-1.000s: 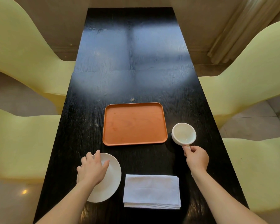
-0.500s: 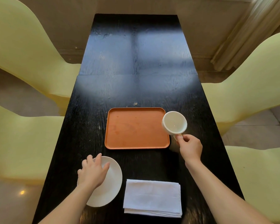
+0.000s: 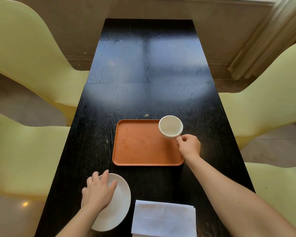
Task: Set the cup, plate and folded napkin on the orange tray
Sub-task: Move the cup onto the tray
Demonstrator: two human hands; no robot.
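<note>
The orange tray [image 3: 140,144] lies bare in the middle of the black table. My right hand [image 3: 189,146] pinches the handle of the white cup [image 3: 170,126], which is over the tray's far right corner, its mouth tipped toward me. I cannot tell whether the cup touches the tray. My left hand [image 3: 98,192] rests flat with spread fingers on the left part of the white plate [image 3: 118,202], which sits on the table near the front left. The folded white napkin [image 3: 163,218] lies at the front edge, right of the plate.
The long black table [image 3: 149,65] runs away from me. Pale yellow chairs [image 3: 24,48] stand close on both sides of it. A small crumb [image 3: 146,115] lies just beyond the tray. A wall and curtain [image 3: 266,36] are at the far end.
My right hand lifted the cup from the table right of the tray and carried it left and away, over the tray's far right corner. My left hand stayed on the plate.
</note>
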